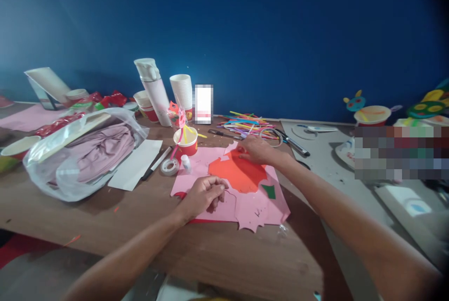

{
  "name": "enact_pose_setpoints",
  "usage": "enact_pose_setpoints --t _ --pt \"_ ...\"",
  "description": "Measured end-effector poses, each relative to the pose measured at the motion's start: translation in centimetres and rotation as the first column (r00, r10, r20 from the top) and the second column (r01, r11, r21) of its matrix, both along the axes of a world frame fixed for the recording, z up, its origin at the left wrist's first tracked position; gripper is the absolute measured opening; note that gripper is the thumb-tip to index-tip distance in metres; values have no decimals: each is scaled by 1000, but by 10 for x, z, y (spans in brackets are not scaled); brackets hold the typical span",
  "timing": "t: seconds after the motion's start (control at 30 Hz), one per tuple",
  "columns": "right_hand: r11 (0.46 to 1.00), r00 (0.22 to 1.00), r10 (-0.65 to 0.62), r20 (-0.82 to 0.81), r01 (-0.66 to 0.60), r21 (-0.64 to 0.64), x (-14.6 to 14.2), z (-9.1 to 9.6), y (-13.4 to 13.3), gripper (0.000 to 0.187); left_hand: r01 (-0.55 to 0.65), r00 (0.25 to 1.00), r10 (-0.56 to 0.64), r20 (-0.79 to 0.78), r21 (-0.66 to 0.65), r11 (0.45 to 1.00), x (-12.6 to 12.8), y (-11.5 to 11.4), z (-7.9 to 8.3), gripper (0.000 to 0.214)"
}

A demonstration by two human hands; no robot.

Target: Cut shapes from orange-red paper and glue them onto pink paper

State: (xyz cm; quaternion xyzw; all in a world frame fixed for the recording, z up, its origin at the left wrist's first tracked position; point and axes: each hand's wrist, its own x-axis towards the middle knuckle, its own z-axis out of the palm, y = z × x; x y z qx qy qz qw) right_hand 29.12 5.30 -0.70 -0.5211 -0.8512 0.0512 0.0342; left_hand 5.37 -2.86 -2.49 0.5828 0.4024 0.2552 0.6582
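My left hand rests on a pink foam sheet with its fingers curled into a loose fist; a thin dark wire or thread curves out from under them. My right hand lies further back, fingers bent down onto the far edge of an orange cut-out that lies on the pink sheet. A small green scrap sits near the orange piece. What the right fingers pinch, if anything, is hidden.
A red paper cup with strips, a tape roll and a small glue bottle stand by the sheet. Coloured straws, pens, stacked cups and a plastic bag of cloth crowd the wooden table.
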Motion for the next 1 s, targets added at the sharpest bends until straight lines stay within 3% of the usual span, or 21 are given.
enact_pose_setpoints --t 0.2,0.5,0.77,1.0 --pt "992 999 18 32 -14 -125 2 2 21 40 4 1000 -4 -26 0 1000 2 0 1 19" --pt "955 999 -31 33 39 -294 -6 10 41 39 -4 999 3 -48 -23 1000 3 -1 3 16" --pt "912 953 -36 -300 -92 -400 17 21 32 22 1 999 -2 -49 -11 1000 3 -2 5 18" --pt "891 780 -140 -610 -170 -422 33 19 30 29 10 998 -9 -57 11 1000 1 1 -1 22"
